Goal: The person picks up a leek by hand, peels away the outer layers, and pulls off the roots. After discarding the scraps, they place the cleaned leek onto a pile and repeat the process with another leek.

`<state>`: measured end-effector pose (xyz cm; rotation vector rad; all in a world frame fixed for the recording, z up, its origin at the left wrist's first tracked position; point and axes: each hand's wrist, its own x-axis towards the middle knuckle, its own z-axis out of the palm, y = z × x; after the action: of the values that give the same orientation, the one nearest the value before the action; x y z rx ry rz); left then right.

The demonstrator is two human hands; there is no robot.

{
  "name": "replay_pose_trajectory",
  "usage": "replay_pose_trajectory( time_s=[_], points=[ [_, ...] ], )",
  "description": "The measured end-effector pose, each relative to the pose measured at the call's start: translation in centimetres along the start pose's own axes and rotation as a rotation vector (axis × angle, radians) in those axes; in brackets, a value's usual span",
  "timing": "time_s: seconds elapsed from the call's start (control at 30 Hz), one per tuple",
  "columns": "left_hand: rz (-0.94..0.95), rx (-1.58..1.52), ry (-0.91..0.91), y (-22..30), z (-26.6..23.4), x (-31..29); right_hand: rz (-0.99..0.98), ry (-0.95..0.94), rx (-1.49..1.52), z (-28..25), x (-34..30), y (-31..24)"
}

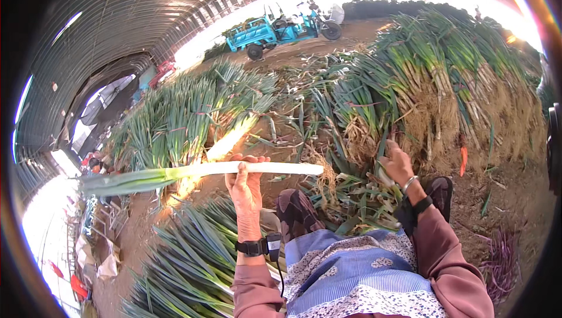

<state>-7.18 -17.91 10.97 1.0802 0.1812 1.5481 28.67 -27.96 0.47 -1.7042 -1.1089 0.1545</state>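
Note:
My left hand is closed around the white shank of a long green onion, held level across my front. Its green leaves stretch left and its bushy roots hang at the right end. My right hand is apart from it, with thumb and fingers spread, above a heap of stripped outer leaves. A pale strip of leaf shows just under that hand; whether it touches the fingers is unclear.
Onions with rooty ends stand piled at the right. More green onions lie at the left and by my left knee. A blue three-wheeled cart is parked at the back. Purple stalks lie at the lower right.

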Motion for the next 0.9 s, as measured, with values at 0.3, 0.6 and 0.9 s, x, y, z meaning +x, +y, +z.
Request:
replay_pose_trajectory(
  time_s=[0.3,0.6,0.9],
  points=[
    [-0.016,0.018,-0.033,-0.4,3.7,-2.2,-0.72,-0.303,0.149,5.8,-5.3,-18.1],
    [-0.082,-0.027,-0.074,0.5,5.2,-5.5,-0.799,-0.301,-0.003,4.6,-6.8,-18.2],
    [-0.092,-0.039,-0.138,0.7,5.3,-6.6,-0.691,-0.206,-0.107,5.3,-7.2,-17.4]
  ],
)
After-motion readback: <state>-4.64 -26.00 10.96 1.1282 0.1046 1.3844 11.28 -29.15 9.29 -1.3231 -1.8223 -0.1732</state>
